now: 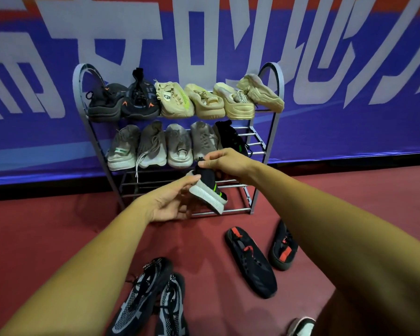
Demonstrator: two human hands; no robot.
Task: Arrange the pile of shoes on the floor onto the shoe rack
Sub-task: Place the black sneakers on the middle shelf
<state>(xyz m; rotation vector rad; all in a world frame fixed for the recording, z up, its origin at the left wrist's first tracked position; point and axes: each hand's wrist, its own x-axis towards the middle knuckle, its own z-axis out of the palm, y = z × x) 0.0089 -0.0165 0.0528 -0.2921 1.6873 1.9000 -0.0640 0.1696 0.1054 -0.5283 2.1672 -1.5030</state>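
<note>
A grey metal shoe rack stands against the wall. Its top shelf is full of black and beige shoes; the second shelf holds several grey shoes and one black shoe with a green stripe at the right. In front of the lower shelves I hold a matching black shoe with a white sole and green stripe. My right hand pinches its collar from above. My left hand touches its sole from the left, fingers nearly straight. The two lower shelves show only bare bars.
On the red floor lie two black shoes with red accents at the right and a black-and-grey mesh pair near me. Another shoe's toe peeks in at the bottom. A blue banner wall stands behind the rack.
</note>
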